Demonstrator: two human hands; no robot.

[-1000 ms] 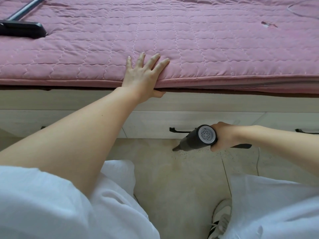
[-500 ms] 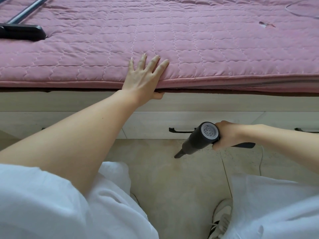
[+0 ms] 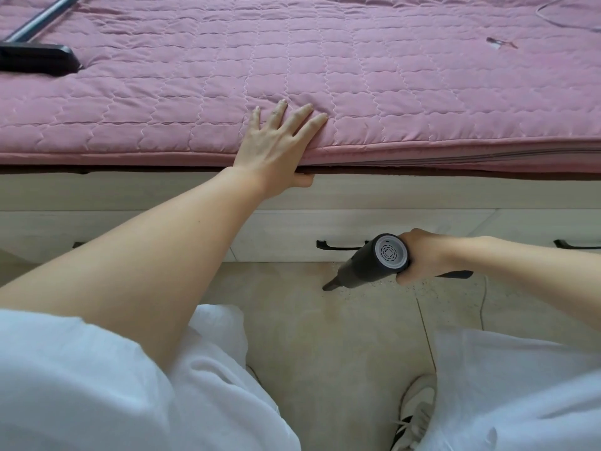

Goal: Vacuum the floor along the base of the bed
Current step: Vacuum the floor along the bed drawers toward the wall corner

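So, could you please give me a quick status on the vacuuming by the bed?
Left hand flat on pink mattress pad edge. Right hand gripping handheld vacuum, nozzle on floor tile near drawer handle. Nothing blocking.

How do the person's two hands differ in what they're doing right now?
The left hand lies open, fingers spread flat on the pink quilted mattress, thumb hooked under its edge; the right hand is closed around the handheld vacuum. The left sits up at bed height; the right is down near the floor. Both are bare.
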